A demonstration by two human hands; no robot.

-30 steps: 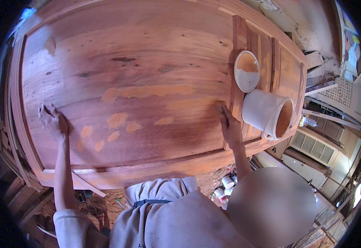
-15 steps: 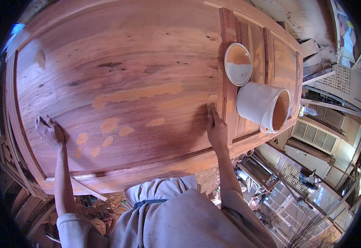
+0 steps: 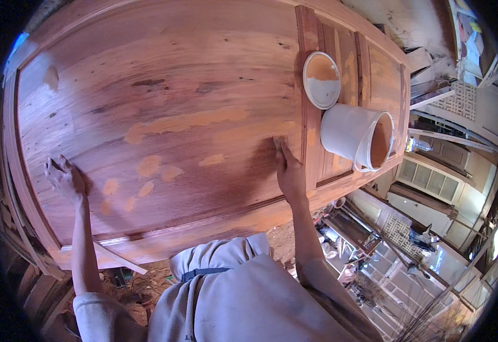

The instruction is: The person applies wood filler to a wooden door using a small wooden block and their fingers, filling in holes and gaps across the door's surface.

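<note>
Both hands are on the wooden door panel (image 3: pixel 203 85) lying flat before us. Our left hand (image 3: pixel 65 179) rests open, fingers spread, near its left edge. Our right hand (image 3: pixel 290 171) presses a small pad (image 3: pixel 277 141) onto the wood beside pale filler patches (image 3: pixel 186 121); fingers lie flat over it. White bucket (image 3: pixel 354 135) and lid (image 3: pixel 322 80) sit just right.

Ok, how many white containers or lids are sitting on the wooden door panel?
2: a white bucket near the panel's right edge, past the right hand, and a round white lid lying flat just beyond it. None looks hidden.
</note>
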